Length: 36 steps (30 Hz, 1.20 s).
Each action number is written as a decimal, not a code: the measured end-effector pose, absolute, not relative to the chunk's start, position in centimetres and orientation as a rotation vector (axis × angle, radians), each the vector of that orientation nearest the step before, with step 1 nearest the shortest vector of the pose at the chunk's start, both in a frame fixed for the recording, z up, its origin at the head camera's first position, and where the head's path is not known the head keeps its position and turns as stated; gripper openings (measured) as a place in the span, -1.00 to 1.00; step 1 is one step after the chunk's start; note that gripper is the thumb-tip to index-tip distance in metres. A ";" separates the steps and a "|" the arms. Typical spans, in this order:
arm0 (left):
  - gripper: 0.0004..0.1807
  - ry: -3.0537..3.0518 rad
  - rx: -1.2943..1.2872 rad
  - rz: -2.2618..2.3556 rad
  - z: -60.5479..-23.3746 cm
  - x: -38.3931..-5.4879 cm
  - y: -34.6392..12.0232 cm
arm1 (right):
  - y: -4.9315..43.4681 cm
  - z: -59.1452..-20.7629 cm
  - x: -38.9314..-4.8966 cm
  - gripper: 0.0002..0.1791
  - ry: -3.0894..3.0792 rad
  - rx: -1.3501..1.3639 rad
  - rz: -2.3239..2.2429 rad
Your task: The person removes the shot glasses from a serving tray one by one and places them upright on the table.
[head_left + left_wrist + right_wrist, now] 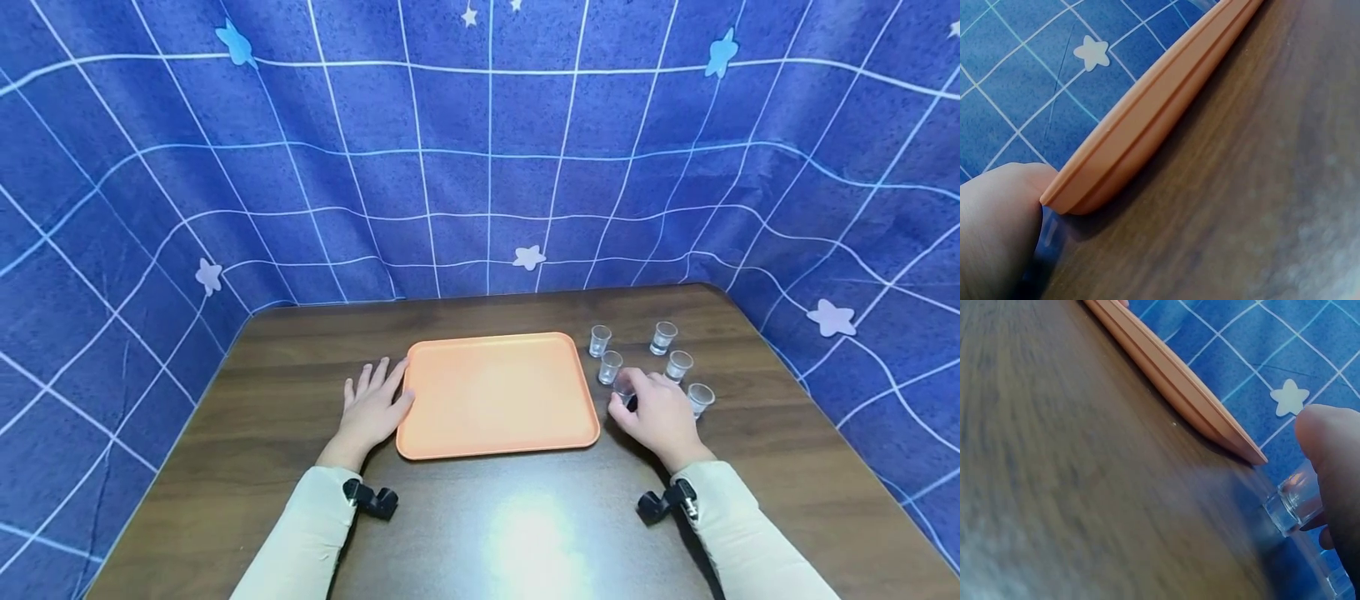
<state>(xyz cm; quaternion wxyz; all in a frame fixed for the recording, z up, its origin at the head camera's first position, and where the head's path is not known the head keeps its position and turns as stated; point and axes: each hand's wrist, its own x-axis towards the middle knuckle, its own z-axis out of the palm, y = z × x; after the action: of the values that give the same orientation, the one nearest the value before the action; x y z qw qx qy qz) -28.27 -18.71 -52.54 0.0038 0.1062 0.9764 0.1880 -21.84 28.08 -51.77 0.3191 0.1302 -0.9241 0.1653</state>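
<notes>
An orange rectangular tray (495, 396) lies flat on the wooden table. My left hand (372, 408) rests at its left edge, fingers spread and straight, the thumb against the rim. Just past the tray's right edge, my right hand (660, 412) pinches a small clear shot glass (1294, 497) between thumb and fingers. That glass stands upright near the tabletop, partly covered by the hand in the head view. Two more shot glasses stand behind it, one nearer (611, 367) and one farther (600, 340).
To the right of that pair is a slanted row of shot glasses: a far one (663, 337), a middle one (678, 365) and a near one (701, 398) beside the right hand. A blue curtain (487, 183) with white lines and stars surrounds the table (465, 517) at the back and sides.
</notes>
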 end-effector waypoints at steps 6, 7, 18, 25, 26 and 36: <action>-0.30 3.053 0.332 0.596 -52.3 -28.1 -18.6 | 28.5 -51.9 -21.8 -0.68 -2.470 0.303 0.437; -0.30 3.055 0.332 0.593 -52.3 -28.1 -18.6 | 28.5 -51.8 -21.7 -0.68 -2.476 0.299 0.440; -0.30 3.066 0.315 0.578 -52.4 -27.9 -18.5 | 28.3 -51.7 -21.5 -0.64 -2.527 0.270 0.446; -0.30 3.069 0.322 0.581 -52.3 -28.0 -18.6 | 28.4 -51.8 -21.6 -0.63 -2.550 0.260 0.449; -0.30 3.069 0.322 0.580 -52.3 -28.0 -18.6 | 28.4 -51.8 -21.6 -0.61 -2.556 0.259 0.448; -0.31 3.093 0.330 0.591 -52.7 -27.8 -18.6 | 28.4 -51.3 -21.3 -0.46 -2.535 0.290 0.489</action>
<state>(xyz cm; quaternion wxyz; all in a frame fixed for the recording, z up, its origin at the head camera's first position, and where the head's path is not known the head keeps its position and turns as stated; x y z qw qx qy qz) -27.78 -18.56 -52.68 -0.0122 0.1044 0.9768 0.1865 -21.27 28.40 -51.33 0.2685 0.1074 -0.9399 0.1813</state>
